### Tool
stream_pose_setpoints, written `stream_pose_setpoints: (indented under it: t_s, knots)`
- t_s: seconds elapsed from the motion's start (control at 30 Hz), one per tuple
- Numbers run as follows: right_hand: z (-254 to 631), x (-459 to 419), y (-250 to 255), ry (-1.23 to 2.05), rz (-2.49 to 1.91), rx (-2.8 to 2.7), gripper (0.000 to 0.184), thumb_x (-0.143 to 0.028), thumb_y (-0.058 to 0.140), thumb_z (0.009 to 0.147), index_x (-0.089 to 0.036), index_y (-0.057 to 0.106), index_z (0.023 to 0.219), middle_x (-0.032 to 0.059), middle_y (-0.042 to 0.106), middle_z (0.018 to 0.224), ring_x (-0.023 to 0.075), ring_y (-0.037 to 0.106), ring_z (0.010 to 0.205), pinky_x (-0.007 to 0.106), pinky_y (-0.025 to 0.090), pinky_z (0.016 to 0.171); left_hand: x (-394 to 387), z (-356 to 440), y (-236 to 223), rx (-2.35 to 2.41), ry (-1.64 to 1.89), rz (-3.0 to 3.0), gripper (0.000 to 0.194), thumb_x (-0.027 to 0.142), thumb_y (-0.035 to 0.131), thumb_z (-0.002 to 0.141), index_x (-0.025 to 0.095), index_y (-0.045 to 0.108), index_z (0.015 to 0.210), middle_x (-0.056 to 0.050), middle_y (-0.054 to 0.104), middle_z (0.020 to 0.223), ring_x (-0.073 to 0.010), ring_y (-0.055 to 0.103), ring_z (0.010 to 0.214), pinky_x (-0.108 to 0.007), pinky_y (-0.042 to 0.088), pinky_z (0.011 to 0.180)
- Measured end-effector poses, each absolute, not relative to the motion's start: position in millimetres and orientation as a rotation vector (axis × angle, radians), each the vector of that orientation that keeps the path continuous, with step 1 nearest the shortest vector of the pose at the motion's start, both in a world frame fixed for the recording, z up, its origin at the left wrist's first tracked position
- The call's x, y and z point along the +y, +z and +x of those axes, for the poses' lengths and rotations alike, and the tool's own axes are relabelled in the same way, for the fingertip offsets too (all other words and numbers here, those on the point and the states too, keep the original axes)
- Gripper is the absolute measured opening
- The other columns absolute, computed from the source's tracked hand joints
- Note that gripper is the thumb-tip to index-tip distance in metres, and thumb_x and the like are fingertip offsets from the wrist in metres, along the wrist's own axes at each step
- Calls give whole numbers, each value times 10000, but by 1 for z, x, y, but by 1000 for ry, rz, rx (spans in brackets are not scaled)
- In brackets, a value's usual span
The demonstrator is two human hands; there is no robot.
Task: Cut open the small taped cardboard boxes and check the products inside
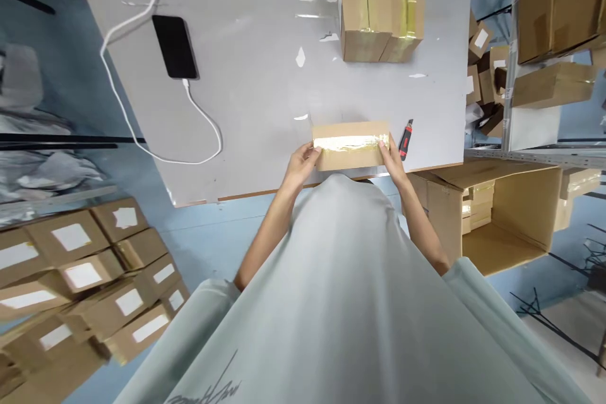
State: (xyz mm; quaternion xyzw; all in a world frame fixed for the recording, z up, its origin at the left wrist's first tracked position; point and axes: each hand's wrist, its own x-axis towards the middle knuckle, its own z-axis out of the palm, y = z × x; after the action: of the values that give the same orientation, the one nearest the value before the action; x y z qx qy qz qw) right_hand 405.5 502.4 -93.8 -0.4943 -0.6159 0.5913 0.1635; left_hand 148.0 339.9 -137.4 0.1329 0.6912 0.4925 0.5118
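Observation:
A small brown cardboard box [351, 130] with a shiny strip of clear tape along its top lies at the near edge of the grey table [265, 63]. My left hand [302, 162] grips the box's left end, fingers curled over it. My right hand [391, 154] grips the right end the same way. A red and black utility knife [405, 140] lies on the table just right of my right hand.
Two taped boxes [379, 3] stand at the table's far side. A black phone [175, 46] on a white cable [142, 139] lies to the left. Several labelled boxes [85, 284] are piled on the floor at left; an open carton [502, 214] sits at right beside shelving.

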Motion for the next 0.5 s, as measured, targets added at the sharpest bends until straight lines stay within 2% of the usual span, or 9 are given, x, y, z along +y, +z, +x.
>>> stream_pose_setpoints:
  t_s: [0.17,0.27,0.4,0.5]
  knots:
    - [385,489,-116,1855,-1299,-1690,1147,-993,572,982,-270,399,1855,80,486,1877,269,490,1722,438,323,1468,317,122,-138,1822,1057,253,822,761,859,870,172,741,1431,-191,820,1421,-372,757,1366,-544,585,1211]
    - [382,495,-128,1915,-1306,-1617,1150,-956,624,972,-223,436,1838,116,485,1874,299,465,1743,471,322,1466,320,109,-134,1860,995,282,773,702,827,939,173,705,1489,-208,762,1543,-384,718,1448,-550,570,1245]
    - [383,536,-140,1863,-1428,-1482,1145,-847,730,960,-208,402,1852,174,365,1925,337,391,1785,528,313,1460,366,91,-127,2057,971,359,697,570,773,1046,196,626,1614,-228,601,1745,-376,583,1629,-516,480,1351]
    - [379,592,-143,1793,-1419,-1419,1169,-774,767,959,-207,323,1880,229,352,1920,334,493,1730,513,381,1424,426,77,-120,2116,962,409,750,514,753,1074,173,533,1704,-256,516,1807,-368,487,1711,-499,390,1412]
